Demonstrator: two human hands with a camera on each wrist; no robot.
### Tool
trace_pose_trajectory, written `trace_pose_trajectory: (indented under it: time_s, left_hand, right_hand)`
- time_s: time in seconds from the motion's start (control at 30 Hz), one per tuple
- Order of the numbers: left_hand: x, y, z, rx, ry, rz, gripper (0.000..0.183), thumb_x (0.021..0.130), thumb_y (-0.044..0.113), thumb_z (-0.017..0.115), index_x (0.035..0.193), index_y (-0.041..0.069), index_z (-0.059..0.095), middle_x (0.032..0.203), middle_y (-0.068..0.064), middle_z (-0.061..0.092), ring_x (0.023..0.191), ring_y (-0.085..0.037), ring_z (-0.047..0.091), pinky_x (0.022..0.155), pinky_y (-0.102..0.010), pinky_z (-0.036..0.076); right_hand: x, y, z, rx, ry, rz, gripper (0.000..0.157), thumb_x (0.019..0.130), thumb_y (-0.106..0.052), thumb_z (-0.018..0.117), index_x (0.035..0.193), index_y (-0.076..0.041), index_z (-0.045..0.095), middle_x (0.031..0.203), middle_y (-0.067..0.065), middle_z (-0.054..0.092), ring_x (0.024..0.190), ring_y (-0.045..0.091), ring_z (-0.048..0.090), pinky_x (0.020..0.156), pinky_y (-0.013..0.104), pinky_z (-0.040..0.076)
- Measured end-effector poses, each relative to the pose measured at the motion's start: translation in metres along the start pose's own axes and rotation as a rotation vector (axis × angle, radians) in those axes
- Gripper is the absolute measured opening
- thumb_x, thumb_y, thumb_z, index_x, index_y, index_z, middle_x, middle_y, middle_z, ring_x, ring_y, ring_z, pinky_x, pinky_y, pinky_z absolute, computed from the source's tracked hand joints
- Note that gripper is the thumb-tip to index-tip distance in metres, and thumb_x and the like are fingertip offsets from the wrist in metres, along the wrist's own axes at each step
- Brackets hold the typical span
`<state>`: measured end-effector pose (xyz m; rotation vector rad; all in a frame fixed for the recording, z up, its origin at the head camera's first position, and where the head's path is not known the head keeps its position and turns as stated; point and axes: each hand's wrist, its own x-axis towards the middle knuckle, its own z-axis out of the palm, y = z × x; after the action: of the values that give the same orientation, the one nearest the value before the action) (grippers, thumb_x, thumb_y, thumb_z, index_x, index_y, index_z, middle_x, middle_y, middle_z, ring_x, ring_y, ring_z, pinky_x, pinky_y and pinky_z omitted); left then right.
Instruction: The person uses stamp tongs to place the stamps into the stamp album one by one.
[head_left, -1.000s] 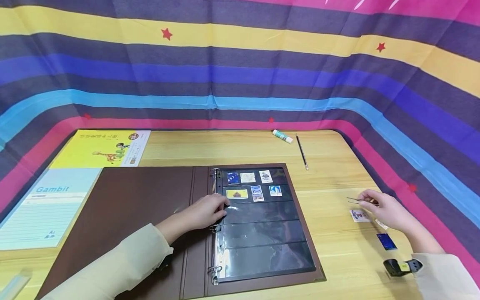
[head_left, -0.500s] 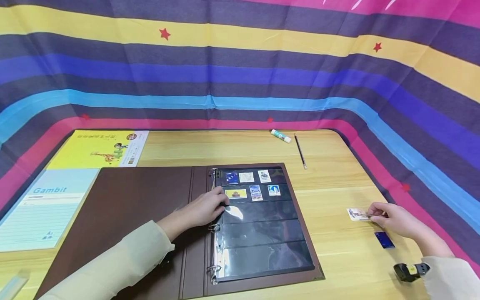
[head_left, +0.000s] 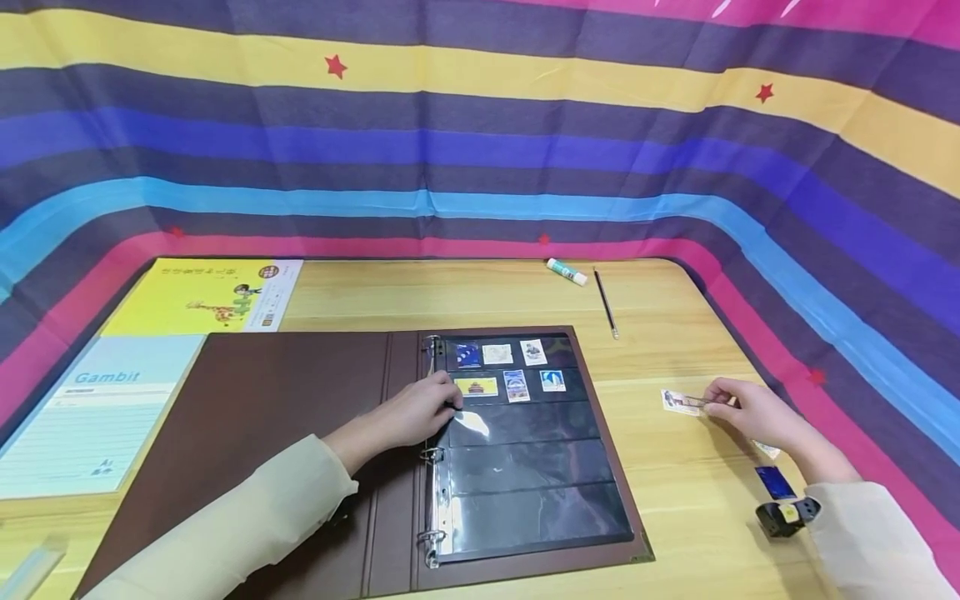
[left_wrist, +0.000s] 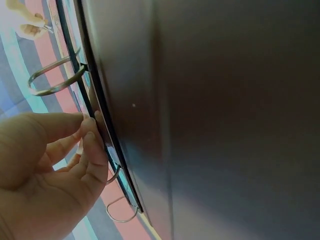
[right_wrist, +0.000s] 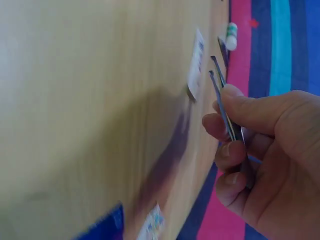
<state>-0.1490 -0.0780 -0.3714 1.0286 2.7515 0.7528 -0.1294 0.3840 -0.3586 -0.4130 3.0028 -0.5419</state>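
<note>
Brown covers of an open ring binder spread beneath the left hand, whose fingers are bent, thumb and fingertips drawn together at the inner edge of a black pocket page; whether they pinch the page or only touch it, I cannot tell. Just ahead and to the right of those fingertips, six small stamps sit in the two upper rows of the page, three to a row. Well to the right of the binder, the right hand holds slim metal tweezers between thumb and curled fingers, the tips slightly parted and pointing away from the palm. Near those tips, on the left side of the right hand, is a white picture stamp, just beyond the tweezers in the right wrist view. Beside the right wrist, on its near side, a dark blue stamp lies on the table, and a pale stamp shows partly from behind the wrist. Ahead of both hands and between them are a glue stick and a dark pencil. Left of the left hand, past the binder, lie a pale blue notebook and, farther ahead, a yellow booklet.
</note>
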Motion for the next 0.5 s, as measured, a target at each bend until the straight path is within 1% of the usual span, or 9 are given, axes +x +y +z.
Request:
trace_pose_trajectory:
  time_s: [0.13,0.2,0.27,0.43,0.5]
  left_hand:
    - [0.002,0.001,0.0,0.002,0.003,-0.014,0.011,0.077,0.003,0.051,0.084,0.009,0.058,0.083,0.002,0.045,0.072,-0.01,0.045,0.065,-0.025,0.04]
    - [0.003,0.0,0.0,0.008,0.008,-0.024,0.01,0.077,0.004,0.052,0.082,0.01,0.058,0.082,0.003,0.045,0.072,-0.01,0.044,0.064,-0.026,0.039]
    - [0.003,0.0,0.001,0.012,0.014,-0.028,0.008,0.077,0.004,0.052,0.08,0.01,0.057,0.081,0.003,0.045,0.072,-0.01,0.044,0.064,-0.026,0.039]
    - [0.005,0.0,0.002,0.005,0.017,-0.028,0.008,0.077,0.004,0.052,0.078,0.01,0.056,0.08,0.002,0.045,0.072,-0.01,0.044,0.064,-0.027,0.039]
    - [0.005,0.0,0.003,-0.001,0.016,-0.028,0.007,0.077,0.004,0.052,0.078,0.01,0.056,0.08,0.003,0.045,0.071,-0.01,0.043,0.064,-0.027,0.039]
  right_hand:
    - [-0.006,0.007,-0.008,0.01,-0.057,0.068,0.008,0.08,-0.018,0.054,0.078,-0.01,0.051,0.068,0.0,0.046,0.054,0.009,0.04,0.049,0.025,0.033]
    - [-0.008,0.009,-0.009,0.028,-0.094,0.077,0.009,0.081,-0.018,0.053,0.078,-0.009,0.051,0.067,0.0,0.045,0.053,0.008,0.039,0.048,0.025,0.033]
    - [-0.009,0.01,-0.008,0.042,-0.121,0.063,0.008,0.081,-0.016,0.053,0.078,-0.009,0.051,0.067,0.0,0.045,0.053,0.008,0.039,0.048,0.024,0.033]
    - [-0.009,0.001,-0.001,0.049,-0.124,0.004,0.006,0.08,-0.015,0.054,0.078,-0.01,0.053,0.067,-0.003,0.046,0.056,0.007,0.039,0.05,0.023,0.032]
    - [-0.007,-0.003,0.001,0.06,-0.138,-0.022,0.005,0.08,-0.016,0.054,0.078,-0.011,0.053,0.067,-0.003,0.048,0.057,0.007,0.04,0.051,0.023,0.033]
